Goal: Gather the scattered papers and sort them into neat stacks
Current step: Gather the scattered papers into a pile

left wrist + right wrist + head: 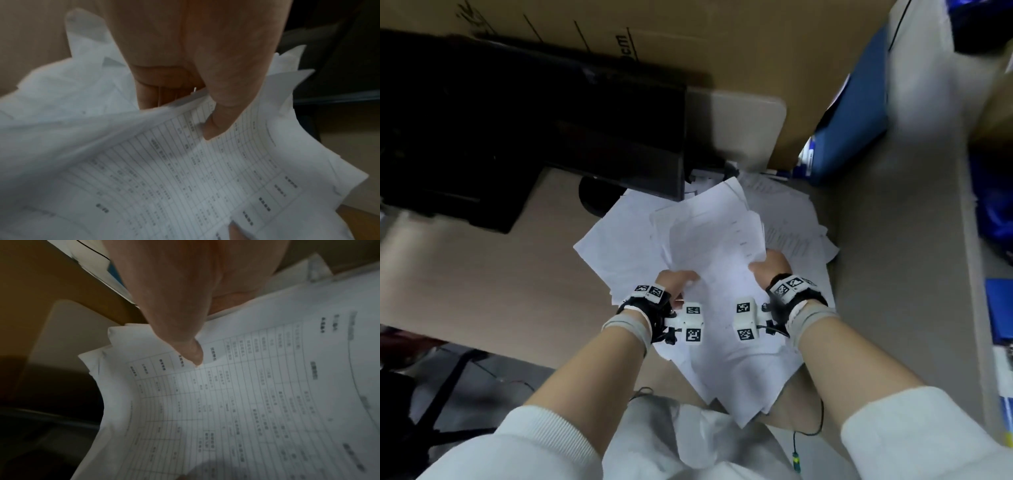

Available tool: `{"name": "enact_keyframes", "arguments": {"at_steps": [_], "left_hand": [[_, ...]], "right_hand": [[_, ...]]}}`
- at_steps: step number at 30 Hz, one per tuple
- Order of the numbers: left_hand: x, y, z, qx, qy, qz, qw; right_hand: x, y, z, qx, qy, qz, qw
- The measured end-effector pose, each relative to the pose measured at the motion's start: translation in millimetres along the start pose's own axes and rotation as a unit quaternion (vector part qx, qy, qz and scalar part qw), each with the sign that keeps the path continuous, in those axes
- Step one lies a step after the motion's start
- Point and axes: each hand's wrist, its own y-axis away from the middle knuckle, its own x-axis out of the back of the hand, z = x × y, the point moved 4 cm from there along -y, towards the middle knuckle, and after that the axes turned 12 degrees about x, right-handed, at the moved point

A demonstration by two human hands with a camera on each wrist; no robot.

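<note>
Desk (pixel 482 281) strewn with loose papers (pixel 750 359).
Left hand (pixel 676 279) and right hand (pixel 770 265) each pinch an edge of a raised bundle of sheets (pixel 715 233), thumbs on top.

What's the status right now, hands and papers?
Left hand and right hand both pinch the papers, thumbs on top. Sheets fanned, not squared. Monitor close behind the pile.

White papers (pixel 709 246) printed with grey ruled tables and dark text fan across a beige desk (pixel 482 274), with a black monitor (pixel 534 130) behind the desk's left part, brown cardboard (pixel 722 51) beyond it and a blue folder (pixel 859 113) to its right.
</note>
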Motion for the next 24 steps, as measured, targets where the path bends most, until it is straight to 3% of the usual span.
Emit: {"name": "enact_keyframes", "arguments": {"at_steps": [7, 13, 19, 24], "left_hand": [[-52, -17, 35, -0.001, 0.022, -0.068, 0.997], [-75, -45, 60, 0.013, 0.065, -0.116, 0.991], [-89, -60, 77, 0.012, 0.08, -0.123, 0.989], [-98, -67, 83, 0.0, 0.09, -0.135, 0.987]], "right_hand": [[43, -47, -6, 0.008, 0.036, 0.025, 0.999], [48, -75, 22, -0.048, 0.065, 0.014, 0.997], [47, -90, 38, -0.063, -0.001, 0.034, 0.997], [53, -100, 45, -0.083, 0.029, 0.072, 0.994]]}}
